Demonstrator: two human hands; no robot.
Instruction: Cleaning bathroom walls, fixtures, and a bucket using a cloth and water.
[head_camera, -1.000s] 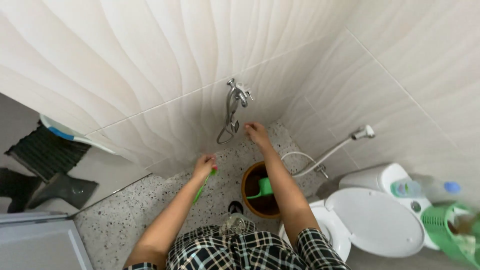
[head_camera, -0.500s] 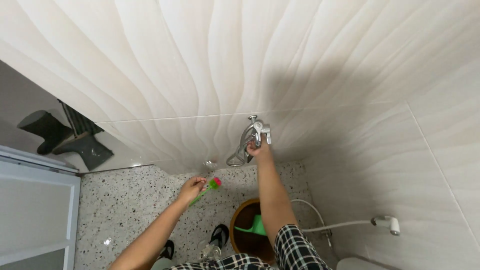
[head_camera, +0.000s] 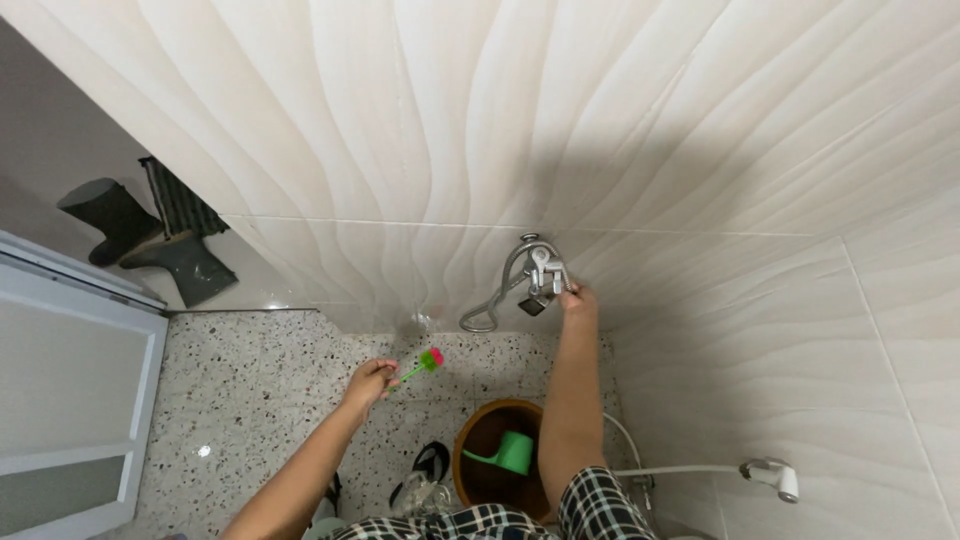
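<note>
1. Right hand (head_camera: 578, 297) is up at the wall, fingers closed round the handle of the chrome tap (head_camera: 540, 272). Arm stretched out straight from the near edge of the view.
2. Left hand (head_camera: 368, 380) is lower and to the left, fist wrapped round the green handle of a small brush (head_camera: 420, 366). Its red-pink bristle head points up and right, toward the tap, held in the air over the floor and touching nothing.
3. Tap sits at the tile joint on the far wall. A looped metal hose (head_camera: 488, 308) hangs from it to the left. No water visible at the spout; too small to be certain.
4. Directly below the right arm: a brown bucket (head_camera: 490, 470) on the floor with a green scoop (head_camera: 512, 452) inside. Whether it holds water cannot be told.
5. Judgement on progress: early. Brush is gripped but not on any surface; hand is at the tap, bucket in place beneath. No foam or scrub marks on the speckled floor (head_camera: 250, 400) or wall tiles (head_camera: 400, 150), so scrubbing looks wholly undone.
6. Farther out: spray hose (head_camera: 770, 472) at lower right, dark sandals (head_camera: 425, 470) left of the bucket, rubber boots (head_camera: 150, 240) far left beyond the door frame (head_camera: 70, 400).
</note>
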